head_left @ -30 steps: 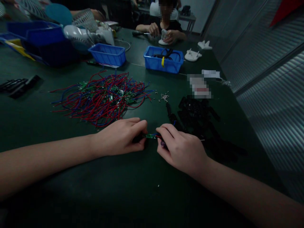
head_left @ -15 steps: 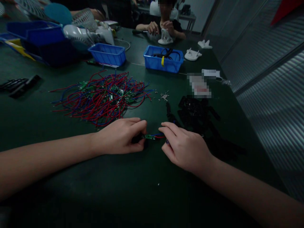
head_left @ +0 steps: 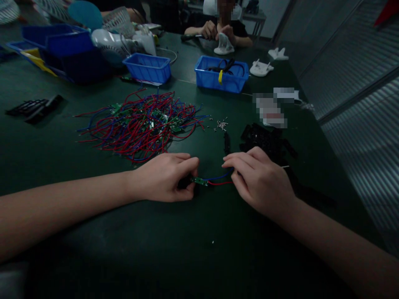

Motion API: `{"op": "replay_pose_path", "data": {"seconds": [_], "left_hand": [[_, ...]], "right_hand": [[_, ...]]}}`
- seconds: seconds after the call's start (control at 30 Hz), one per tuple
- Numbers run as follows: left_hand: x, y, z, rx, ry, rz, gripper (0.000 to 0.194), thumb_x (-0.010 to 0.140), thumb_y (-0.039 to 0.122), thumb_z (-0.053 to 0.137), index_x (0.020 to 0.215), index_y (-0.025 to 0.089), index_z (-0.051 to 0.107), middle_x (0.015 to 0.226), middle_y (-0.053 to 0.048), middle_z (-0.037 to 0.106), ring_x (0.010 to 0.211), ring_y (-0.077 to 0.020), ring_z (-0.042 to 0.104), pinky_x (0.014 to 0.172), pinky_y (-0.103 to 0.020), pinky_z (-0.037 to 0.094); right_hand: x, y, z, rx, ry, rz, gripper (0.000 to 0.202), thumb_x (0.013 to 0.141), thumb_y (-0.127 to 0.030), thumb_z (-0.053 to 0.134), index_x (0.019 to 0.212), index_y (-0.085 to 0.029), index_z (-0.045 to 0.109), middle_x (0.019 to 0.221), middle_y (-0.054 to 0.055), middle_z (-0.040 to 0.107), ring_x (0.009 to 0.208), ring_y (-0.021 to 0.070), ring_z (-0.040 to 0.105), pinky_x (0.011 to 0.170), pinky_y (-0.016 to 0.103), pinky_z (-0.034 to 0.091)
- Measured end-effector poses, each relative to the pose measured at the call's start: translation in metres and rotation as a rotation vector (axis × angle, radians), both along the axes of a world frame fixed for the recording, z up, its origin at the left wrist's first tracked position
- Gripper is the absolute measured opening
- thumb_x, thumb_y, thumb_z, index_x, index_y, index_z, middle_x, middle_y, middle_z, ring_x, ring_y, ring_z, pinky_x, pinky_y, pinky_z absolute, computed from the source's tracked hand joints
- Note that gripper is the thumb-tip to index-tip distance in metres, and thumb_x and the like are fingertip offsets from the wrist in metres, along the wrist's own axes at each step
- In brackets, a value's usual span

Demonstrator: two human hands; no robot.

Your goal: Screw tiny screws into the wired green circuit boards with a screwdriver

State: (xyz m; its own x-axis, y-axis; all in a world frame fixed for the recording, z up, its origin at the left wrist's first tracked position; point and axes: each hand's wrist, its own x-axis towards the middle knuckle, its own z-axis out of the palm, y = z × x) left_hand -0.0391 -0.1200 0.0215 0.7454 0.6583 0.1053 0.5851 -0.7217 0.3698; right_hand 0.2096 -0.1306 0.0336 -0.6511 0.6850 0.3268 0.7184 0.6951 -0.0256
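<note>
Between finger and thumb, my left hand (head_left: 171,176) pinches one end of a small green circuit board (head_left: 200,181). A blue wire (head_left: 216,178) and a red wire (head_left: 220,183) run from the board's other end towards my right hand (head_left: 260,178). The right fingers are bent and closed on the blue wire; where the red wire ends is hidden beneath that hand. Just beyond it lies a narrow black plastic part (head_left: 227,143). A heap of wired circuit boards (head_left: 149,124) spreads past my left hand, with small screws (head_left: 222,124) to its right.
Black plastic parts (head_left: 264,139) are piled beyond my right hand. Two blue bins (head_left: 148,70) stand farther back, one holding black cables (head_left: 229,66). Across the table (head_left: 140,249), a person's hands (head_left: 215,31) work at a white part. Fan pieces and stacked bins (head_left: 68,50) occupy the far left.
My right hand has moved right along the wires, away from the board, so more of the blue and red wire shows. My left hand keeps its pinch. The whole view has shifted slightly.
</note>
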Motion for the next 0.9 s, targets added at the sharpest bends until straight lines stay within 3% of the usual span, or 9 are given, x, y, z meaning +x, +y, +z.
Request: {"op": "replay_pose_path", "data": {"seconds": [0.13,0.37,0.47,0.57,0.67,0.8,0.9], "left_hand": [[0.000,0.001,-0.001,-0.002,-0.002,0.007,0.011,0.076,0.022,0.056,0.084,0.019,0.050,0.075,0.001,0.051,0.061,-0.0099,0.049,0.053,-0.022,0.038],[-0.001,-0.001,0.000,-0.004,-0.006,-0.001,0.012,0.074,0.022,0.057,0.082,0.019,0.049,0.073,0.001,0.051,0.061,-0.0100,0.049,0.051,-0.022,0.038],[-0.002,-0.001,0.000,0.003,-0.012,-0.003,0.012,0.074,0.022,0.057,0.082,0.018,0.049,0.073,0.001,0.052,0.060,-0.0097,0.049,0.051,-0.022,0.037],[-0.002,-0.001,-0.001,0.006,-0.015,-0.006,0.010,0.076,0.022,0.056,0.083,0.018,0.050,0.072,0.001,0.052,0.060,-0.0095,0.050,0.051,-0.021,0.038],[-0.001,-0.001,-0.001,0.008,-0.010,0.006,0.011,0.077,0.024,0.057,0.085,0.018,0.051,0.072,0.001,0.053,0.060,-0.0092,0.051,0.050,-0.020,0.038],[-0.001,0.000,-0.001,0.015,0.010,0.039,0.013,0.080,0.026,0.057,0.088,0.018,0.053,0.075,0.001,0.054,0.061,-0.0091,0.052,0.051,-0.020,0.039],[-0.001,-0.001,-0.003,0.039,0.024,0.045,0.013,0.082,0.027,0.056,0.090,0.018,0.052,0.076,0.000,0.055,0.063,-0.0099,0.053,0.054,-0.021,0.039]], "right_hand": [[-0.001,0.001,-0.002,-0.067,-0.034,-0.102,0.020,0.088,-0.024,0.047,0.098,-0.021,0.064,0.112,-0.002,0.065,0.094,0.0189,0.049,0.076,0.032,0.045],[0.006,0.013,-0.002,0.024,-0.081,-0.228,0.026,0.089,-0.036,0.046,0.087,-0.017,0.064,0.103,0.007,0.067,0.095,0.0237,0.047,0.079,0.036,0.043],[0.005,0.017,-0.004,0.064,-0.046,-0.213,0.033,0.090,-0.035,0.046,0.109,-0.014,0.063,0.122,0.008,0.062,0.105,0.0249,0.046,0.090,0.038,0.042],[0.000,0.015,-0.005,-0.014,-0.059,-0.096,0.052,0.091,-0.041,0.045,0.136,-0.015,0.049,0.142,0.006,0.049,0.110,0.0244,0.045,0.095,0.040,0.041],[-0.004,0.011,-0.005,-0.071,-0.135,-0.070,0.051,0.093,-0.044,0.040,0.133,-0.014,0.052,0.143,0.009,0.048,0.111,0.0260,0.046,0.091,0.042,0.042],[-0.003,0.006,-0.001,0.031,-0.192,-0.249,0.044,0.095,-0.040,0.037,0.116,-0.012,0.062,0.129,0.012,0.059,0.111,0.0301,0.047,0.085,0.044,0.042],[-0.004,0.000,0.003,0.109,-0.152,-0.261,0.043,0.094,-0.037,0.040,0.126,-0.013,0.056,0.134,0.012,0.055,0.113,0.0296,0.046,0.086,0.042,0.042]]}}
